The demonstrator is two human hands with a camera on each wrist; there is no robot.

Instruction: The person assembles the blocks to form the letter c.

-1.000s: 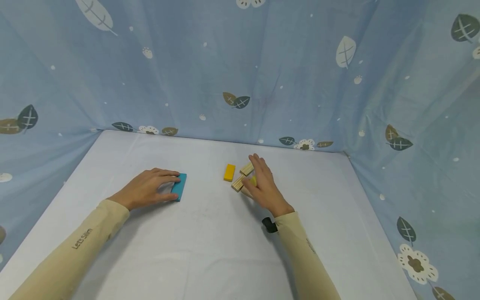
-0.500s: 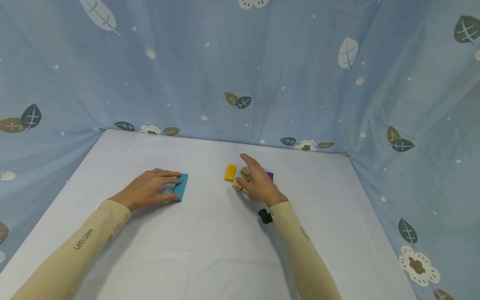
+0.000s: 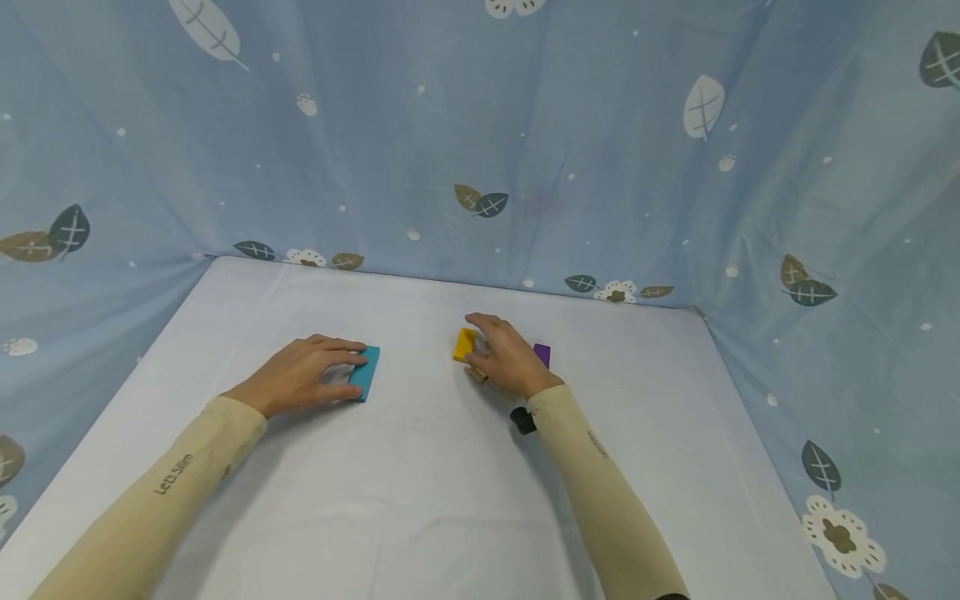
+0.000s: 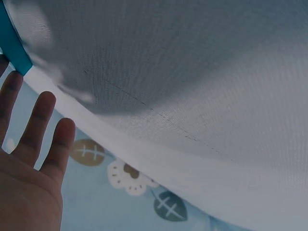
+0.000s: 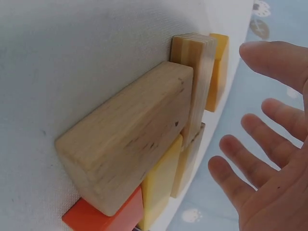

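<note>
On the left half of the white-covered table, my left hand (image 3: 300, 375) spans a flat blue block (image 3: 365, 373), thumb at its near end and fingertips at its far end. The left wrist view catches one end of that block at a fingertip, with the other fingers straight and the thumb hidden. My right hand (image 3: 510, 358) hovers over a cluster of blocks, fingers spread. Its fingertips overlap the orange-yellow block (image 3: 462, 346) in the head view. Nothing lies between its fingers and thumb in the right wrist view.
Beneath the right hand lie a plain wooden block (image 5: 130, 130), a ribbed wooden block (image 5: 197, 72), a pale yellow block (image 5: 161, 183) and a red block (image 5: 113, 211). A purple block (image 3: 542, 354) shows just right of that hand. A patterned blue curtain (image 3: 420, 142) borders the table.
My right hand has moved left across the block cluster toward the orange-yellow block, uncovering the purple one. The left hand has stayed at the blue block.
</note>
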